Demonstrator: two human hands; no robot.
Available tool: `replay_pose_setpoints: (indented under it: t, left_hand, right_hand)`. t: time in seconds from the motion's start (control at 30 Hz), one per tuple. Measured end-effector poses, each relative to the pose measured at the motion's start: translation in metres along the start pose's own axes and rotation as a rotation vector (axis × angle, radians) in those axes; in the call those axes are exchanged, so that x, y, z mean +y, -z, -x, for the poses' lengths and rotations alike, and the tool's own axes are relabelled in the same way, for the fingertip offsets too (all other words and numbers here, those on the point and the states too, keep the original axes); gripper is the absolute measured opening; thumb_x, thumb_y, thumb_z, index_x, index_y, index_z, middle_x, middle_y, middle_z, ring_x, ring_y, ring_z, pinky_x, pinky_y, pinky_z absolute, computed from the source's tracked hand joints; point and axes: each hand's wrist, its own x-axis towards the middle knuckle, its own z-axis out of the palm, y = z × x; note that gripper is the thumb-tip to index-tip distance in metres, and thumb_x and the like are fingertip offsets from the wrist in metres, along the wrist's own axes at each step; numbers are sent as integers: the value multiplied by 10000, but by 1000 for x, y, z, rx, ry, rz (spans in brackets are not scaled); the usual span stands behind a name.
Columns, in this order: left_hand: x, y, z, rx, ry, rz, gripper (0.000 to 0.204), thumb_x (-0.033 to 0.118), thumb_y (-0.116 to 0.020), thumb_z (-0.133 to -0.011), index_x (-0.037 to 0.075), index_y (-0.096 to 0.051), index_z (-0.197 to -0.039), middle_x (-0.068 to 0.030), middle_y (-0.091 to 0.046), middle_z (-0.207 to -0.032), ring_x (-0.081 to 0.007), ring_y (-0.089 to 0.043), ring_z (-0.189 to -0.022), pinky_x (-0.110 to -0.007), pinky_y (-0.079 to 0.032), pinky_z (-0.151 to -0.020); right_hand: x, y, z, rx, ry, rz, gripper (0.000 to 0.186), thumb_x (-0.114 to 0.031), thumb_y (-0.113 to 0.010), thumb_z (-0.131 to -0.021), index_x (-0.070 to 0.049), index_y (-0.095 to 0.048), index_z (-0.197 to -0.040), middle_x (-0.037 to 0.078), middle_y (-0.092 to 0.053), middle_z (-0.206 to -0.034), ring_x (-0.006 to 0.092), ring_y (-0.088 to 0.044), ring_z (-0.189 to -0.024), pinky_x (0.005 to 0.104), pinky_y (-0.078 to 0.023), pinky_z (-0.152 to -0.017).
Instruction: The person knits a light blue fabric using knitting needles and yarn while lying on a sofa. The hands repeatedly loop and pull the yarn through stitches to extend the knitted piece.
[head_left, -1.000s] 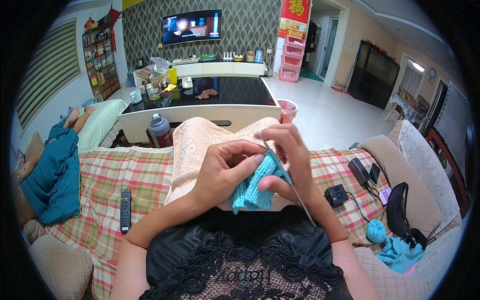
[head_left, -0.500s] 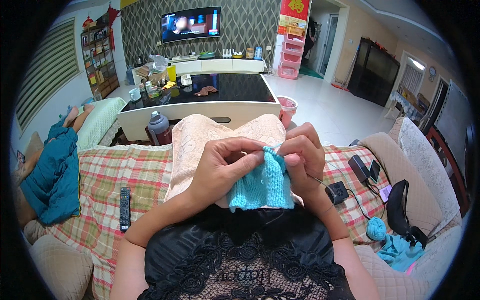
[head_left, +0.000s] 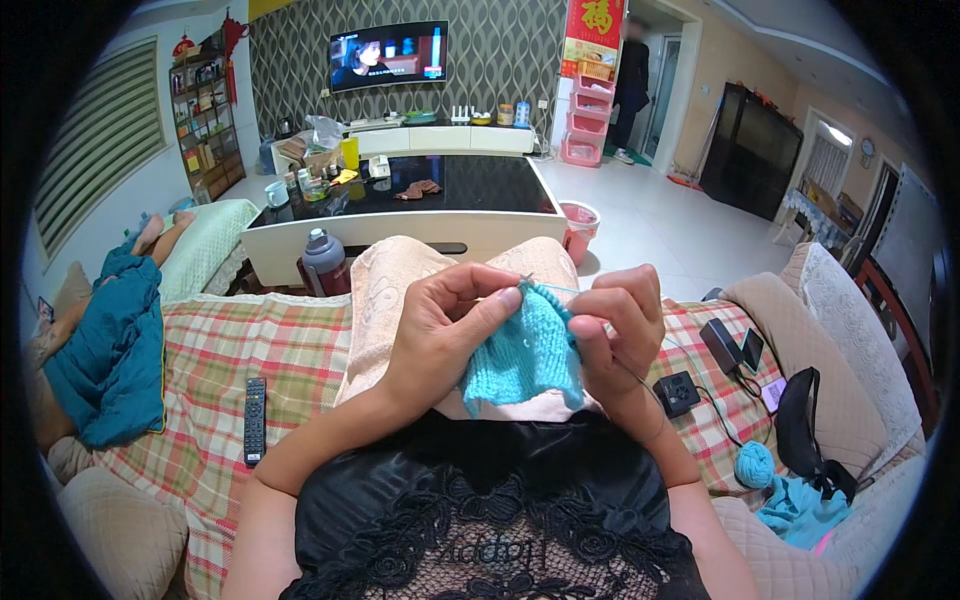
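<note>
A piece of turquoise knitting [head_left: 525, 350] hangs between my hands above my lap. My left hand [head_left: 432, 335] pinches its upper left edge between thumb and fingers, close to where a needle tip [head_left: 527, 279] shows. My right hand [head_left: 622, 325] is closed at the upper right edge of the knitting, fingers curled, with the needle there mostly hidden. A strand of turquoise yarn [head_left: 556, 288] runs from the needle tip to my right fingers. A thin dark cord curves below my right hand. Beneath the knitting, a peach towel [head_left: 385, 285] covers my legs.
A yarn ball [head_left: 753, 465], turquoise fabric [head_left: 803, 512], a black box-shaped device [head_left: 677, 394] and a phone [head_left: 751, 349] lie to the right. Left are a remote [head_left: 255, 421] and a reclining person's legs [head_left: 165, 237]. A coffee table [head_left: 400, 228] stands ahead.
My right hand has moved slightly right from the needle tip, stretching the yarn strand. The knitting has tilted, and the needle tip now shows. A person in dark clothes now stands in the far doorway.
</note>
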Motion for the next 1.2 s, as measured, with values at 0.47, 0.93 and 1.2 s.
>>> replay_pose_setpoints:
  t: [0.47,0.93,1.2]
  left_hand:
    - [6,-3,1,-7,-21,9,188,97,-601,-867,-9,-602,-1023,-66,-647,-857,-70,-593,-757,-198,-481,-676]
    - [2,-4,3,-26,-26,-69,212,108,-606,-872,18,-661,-1056,-79,-670,-968,-69,-591,-785,-199,-489,-694]
    - [0,-3,2,20,-60,-46,204,103,-603,-873,-2,-647,-1042,-67,-669,-936,-61,-593,-773,-197,-489,-692]
  right_hand:
    - [-1,1,-1,-83,-79,-32,367,-430,-698,-756,-66,-680,-805,43,-549,-749,169,-541,-701,280,-431,-574]
    - [7,2,3,32,-96,-208,269,-323,-673,-794,-74,-632,-699,16,-496,-705,140,-482,-680,282,-376,-594]
    - [4,1,2,8,-33,-104,282,-352,-698,-763,-90,-629,-687,7,-496,-699,152,-458,-659,287,-361,-570]
